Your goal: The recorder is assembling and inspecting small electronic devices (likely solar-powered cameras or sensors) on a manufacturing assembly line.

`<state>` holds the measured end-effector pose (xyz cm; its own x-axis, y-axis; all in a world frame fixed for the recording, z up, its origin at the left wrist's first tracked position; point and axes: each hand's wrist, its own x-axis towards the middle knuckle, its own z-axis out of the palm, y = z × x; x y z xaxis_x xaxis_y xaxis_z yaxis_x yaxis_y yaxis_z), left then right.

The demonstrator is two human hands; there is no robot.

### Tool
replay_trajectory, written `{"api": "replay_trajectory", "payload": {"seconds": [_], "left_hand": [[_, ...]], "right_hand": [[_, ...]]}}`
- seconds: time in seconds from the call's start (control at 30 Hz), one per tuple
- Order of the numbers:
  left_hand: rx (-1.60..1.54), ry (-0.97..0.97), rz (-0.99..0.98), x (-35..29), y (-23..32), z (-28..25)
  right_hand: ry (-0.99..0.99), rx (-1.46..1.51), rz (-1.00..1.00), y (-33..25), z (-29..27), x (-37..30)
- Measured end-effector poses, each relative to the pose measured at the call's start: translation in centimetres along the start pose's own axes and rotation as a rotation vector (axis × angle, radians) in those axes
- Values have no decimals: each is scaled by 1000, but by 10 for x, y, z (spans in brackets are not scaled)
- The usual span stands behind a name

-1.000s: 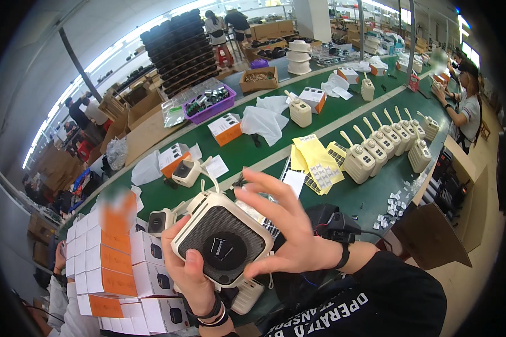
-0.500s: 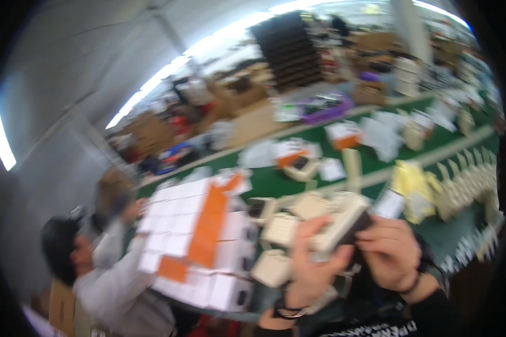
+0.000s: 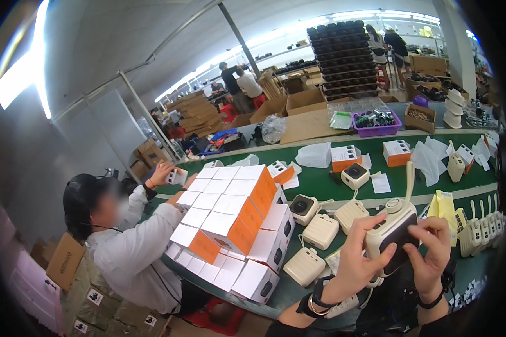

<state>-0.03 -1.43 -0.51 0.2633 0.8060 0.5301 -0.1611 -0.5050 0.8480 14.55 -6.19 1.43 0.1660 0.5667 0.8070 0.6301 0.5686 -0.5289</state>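
A cream, box-shaped device (image 3: 392, 227) with a dark front panel, a round knob on top and a strap loop is held up over the green bench. My left hand (image 3: 355, 255) is closed around its left side, thumb across the lower front. The thumb and fingertips of my right hand (image 3: 433, 253) are bent against the right part of the dark panel; any small thing between them cannot be made out. Similar cream devices, among them one with its square dark face up (image 3: 303, 209) and a ribbed one (image 3: 320, 231), lie left of my hands.
White and orange boxes (image 3: 230, 216) are stacked to the left, beside a co-worker (image 3: 135, 241) in a white top holding a small box. More strapped devices (image 3: 480, 233) stand at the right near a yellow packet (image 3: 445, 210). A purple tray (image 3: 376, 130) sits beyond the green belt.
The device has turned more upright in my hands and appears higher and farther right in the view. The whole view has swung and is sharper. The co-worker's hand with a small box shows clearly.
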Motion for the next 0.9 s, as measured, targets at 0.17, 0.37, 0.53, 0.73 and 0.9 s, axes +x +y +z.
{"api": "replay_trajectory", "payload": {"seconds": [0.17,0.37,0.53,0.73,0.9], "left_hand": [[-92,56,-70,-1,-8,-6],[-136,161,-72,11,-3,-5],[-186,111,-109,12,-4,3],[-141,102,-126,10,-2,6],[-146,113,-144,8,2,5]], "right_hand": [[-136,126,-102,17,-4,1],[-348,397,62,19,-11,29],[-323,359,72,18,-17,27],[-260,319,28,18,-12,22],[-185,292,-5,16,-8,18]]}}
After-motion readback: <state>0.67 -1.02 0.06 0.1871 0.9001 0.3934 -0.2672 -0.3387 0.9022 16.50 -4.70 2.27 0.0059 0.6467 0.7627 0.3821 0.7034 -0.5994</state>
